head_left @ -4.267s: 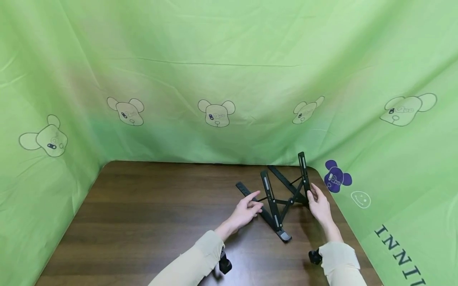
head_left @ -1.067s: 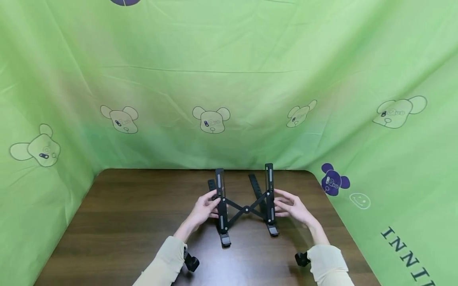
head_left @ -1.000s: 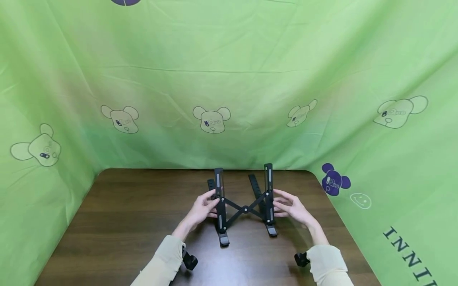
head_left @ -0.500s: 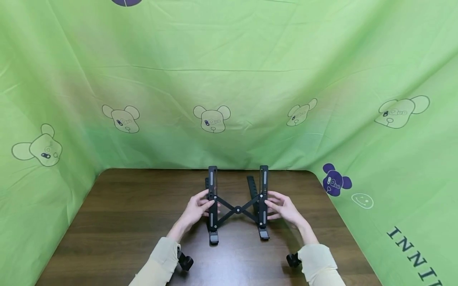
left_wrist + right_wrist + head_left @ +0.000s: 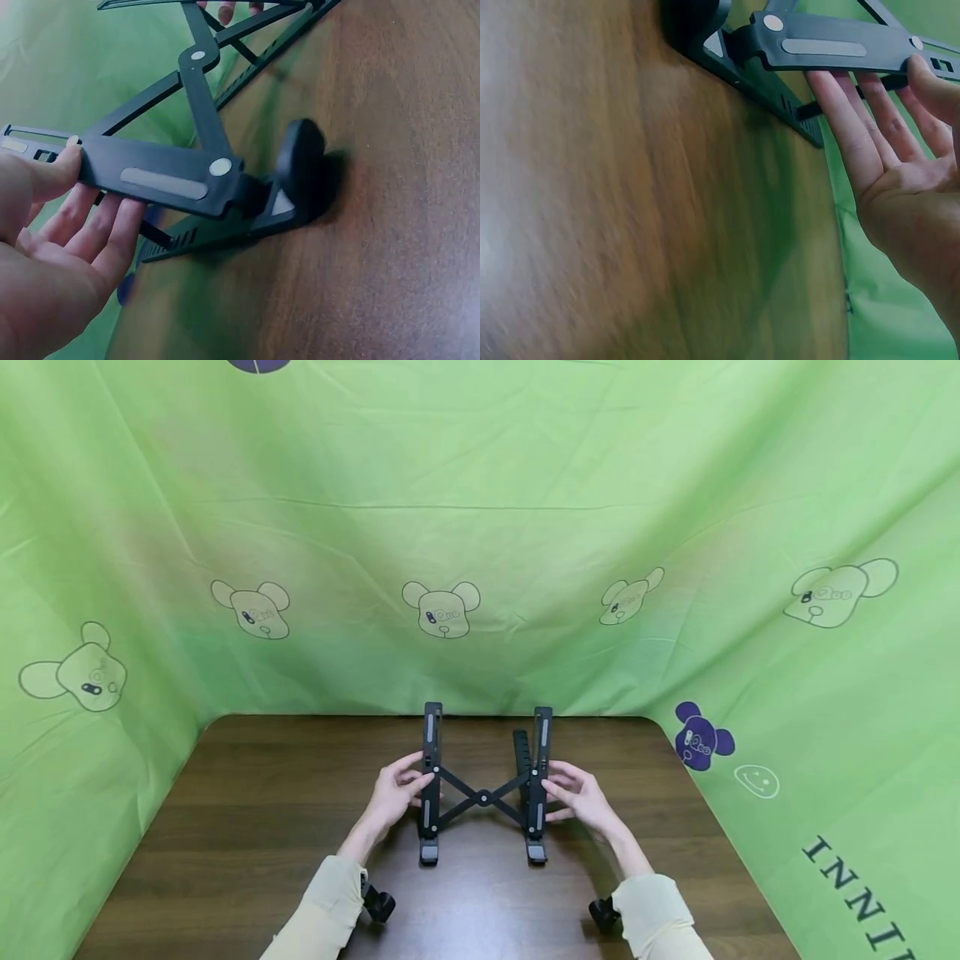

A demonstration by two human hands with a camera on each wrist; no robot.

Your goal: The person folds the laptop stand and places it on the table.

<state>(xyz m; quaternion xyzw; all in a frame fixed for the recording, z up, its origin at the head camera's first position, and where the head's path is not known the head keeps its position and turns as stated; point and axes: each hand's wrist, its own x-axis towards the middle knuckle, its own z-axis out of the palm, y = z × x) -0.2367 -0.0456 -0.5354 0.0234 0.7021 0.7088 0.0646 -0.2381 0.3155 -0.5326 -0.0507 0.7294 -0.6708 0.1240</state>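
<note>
A black folding laptop stand (image 5: 483, 795) stands unfolded on the dark wooden table (image 5: 262, 802), its two raised arms joined by a crossed brace. My left hand (image 5: 393, 789) holds the left arm, and my right hand (image 5: 577, 793) holds the right arm. In the left wrist view the thumb lies on the stand's (image 5: 165, 180) arm and the fingers (image 5: 112, 225) lie under it. The right wrist view shows the same hold: thumb on the stand's (image 5: 825, 46) arm, fingers (image 5: 840, 97) beneath. The stand's front feet rest on the table.
A green cloth (image 5: 480, 527) printed with bear faces hangs round the table on the left, back and right. Bare wood (image 5: 247, 860) lies to the left of the stand and in front of it. Black wrist mounts (image 5: 378, 906) sit at my cuffs.
The stand has gone from the back right corner to the table's middle and turned square to me. Over the last second both hands slid it a little to the left.
</note>
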